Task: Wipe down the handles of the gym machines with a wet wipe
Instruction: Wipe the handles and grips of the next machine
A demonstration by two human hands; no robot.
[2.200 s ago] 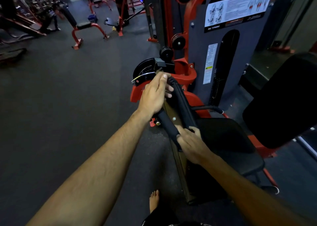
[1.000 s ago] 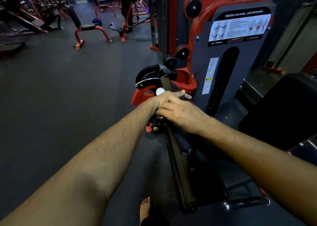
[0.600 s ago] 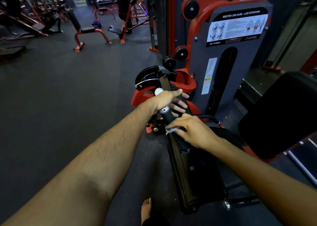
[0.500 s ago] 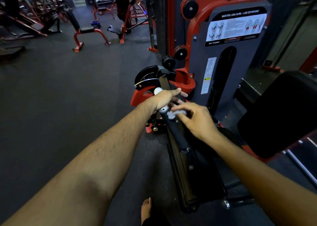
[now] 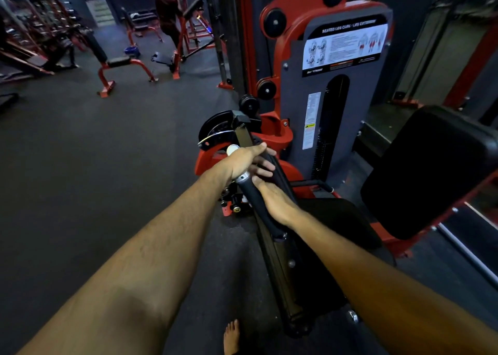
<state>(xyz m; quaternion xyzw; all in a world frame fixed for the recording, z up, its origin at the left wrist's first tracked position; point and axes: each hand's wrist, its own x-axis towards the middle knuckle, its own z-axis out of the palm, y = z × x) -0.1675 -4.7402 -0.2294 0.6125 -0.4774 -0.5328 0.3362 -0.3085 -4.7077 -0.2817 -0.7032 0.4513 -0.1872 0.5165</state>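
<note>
The leg machine's handle (image 5: 265,221) is a black foam grip slanting up to a chrome collar and a white end cap (image 5: 232,149). My left hand (image 5: 248,160) holds its top end, fingers lying over the black roller pad behind it. Just below, my right hand (image 5: 277,201) is wrapped around the upper grip from the right side. The wet wipe is hidden under that palm.
The red and grey leg curl machine (image 5: 336,98) stands straight ahead, its black seat (image 5: 342,220) and backrest (image 5: 431,166) to the right. A red bench (image 5: 121,66) and another person (image 5: 167,12) are far back left. My bare foot (image 5: 231,338) rests on dark floor.
My right hand slid down from the chrome collar onto the foam grip and closed around it. The white wipe, seen under its fingers before, is now covered. My left hand stayed put.
</note>
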